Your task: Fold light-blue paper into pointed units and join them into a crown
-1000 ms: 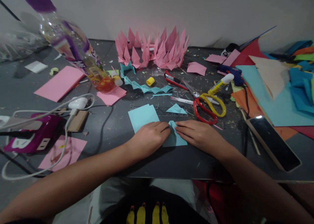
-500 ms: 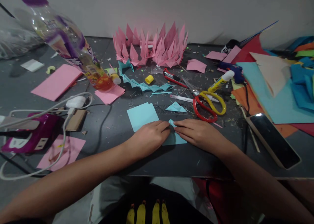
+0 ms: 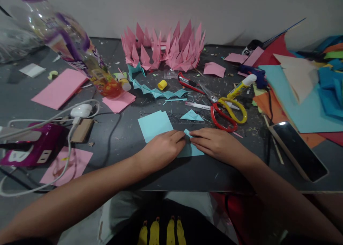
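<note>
Both hands of the person are on one small sheet of light-blue paper (image 3: pixel 191 152), which lies on the dark grey table (image 3: pixel 187 177) between them and partly under them. The left hand (image 3: pixel 165 147) and the right hand (image 3: pixel 216 143) are a little apart from each other, with the fingers bent and the fingertips at the paper; whether they pinch it or only press it, one cannot tell. In the narrow gap between the hands, a folded, pointed tip of the sheet is seen. Just beyond the left hand, and partly hidden by it, there is a flat stack of light-blue square papers (image 3: pixel 155 125). Straight beyond the gap lies a small folded light-blue paper triangle (image 3: pixel 192 115). Beyond the right hand are metal scissors with red and yellow handles (image 3: pixel 213 98).
</note>
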The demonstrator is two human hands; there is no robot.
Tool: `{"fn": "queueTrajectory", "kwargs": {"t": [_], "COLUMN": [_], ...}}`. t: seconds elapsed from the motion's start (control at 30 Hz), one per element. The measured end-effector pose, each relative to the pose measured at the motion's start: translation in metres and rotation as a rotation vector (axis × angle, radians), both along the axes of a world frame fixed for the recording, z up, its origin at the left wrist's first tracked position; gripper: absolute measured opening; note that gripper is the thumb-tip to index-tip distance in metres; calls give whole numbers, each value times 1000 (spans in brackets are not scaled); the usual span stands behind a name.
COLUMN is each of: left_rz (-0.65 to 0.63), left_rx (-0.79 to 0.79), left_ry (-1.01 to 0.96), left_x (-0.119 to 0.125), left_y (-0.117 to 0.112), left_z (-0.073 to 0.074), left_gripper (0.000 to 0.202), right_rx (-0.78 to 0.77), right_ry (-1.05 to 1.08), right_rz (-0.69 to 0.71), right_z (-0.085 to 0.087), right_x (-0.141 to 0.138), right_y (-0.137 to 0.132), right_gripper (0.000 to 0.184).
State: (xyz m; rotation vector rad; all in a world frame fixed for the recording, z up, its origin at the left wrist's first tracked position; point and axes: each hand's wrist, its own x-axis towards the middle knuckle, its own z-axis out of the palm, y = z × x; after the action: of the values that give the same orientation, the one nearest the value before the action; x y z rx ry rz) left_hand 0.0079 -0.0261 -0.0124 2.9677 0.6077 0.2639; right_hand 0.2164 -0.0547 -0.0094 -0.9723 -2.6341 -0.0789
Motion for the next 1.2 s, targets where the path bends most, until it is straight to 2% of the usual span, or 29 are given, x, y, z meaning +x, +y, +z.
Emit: {"fn": "queueTrajectory", "kwargs": {"t": [0.7, 0.87, 1.0, 1.1, 1.2], "left_rz": [-12, 10, 36, 55, 52], "left_rx": [-2, 12, 21, 40, 95], "left_ry": [32, 2, -42, 12, 73], "left_x": [2, 5, 8, 11, 13], "left_y": [0, 3, 2, -4, -11], "left_z": [3, -1, -4, -1, 3], "left_gripper": [8, 8, 14, 21, 48], "right_rx": [-51, -63, -60, -54, -48], "right_ry": [-35, -57, -72, -96, -141], "right_rz": [-3, -27, -43, -66, -102], "right_z": [-1, -2, -1, 2, 7], "right_x": [2, 1, -1, -4, -9], "right_y": [-1, -1, -2, -5, -7], "right_gripper": [29, 27, 25, 19, 15]}}
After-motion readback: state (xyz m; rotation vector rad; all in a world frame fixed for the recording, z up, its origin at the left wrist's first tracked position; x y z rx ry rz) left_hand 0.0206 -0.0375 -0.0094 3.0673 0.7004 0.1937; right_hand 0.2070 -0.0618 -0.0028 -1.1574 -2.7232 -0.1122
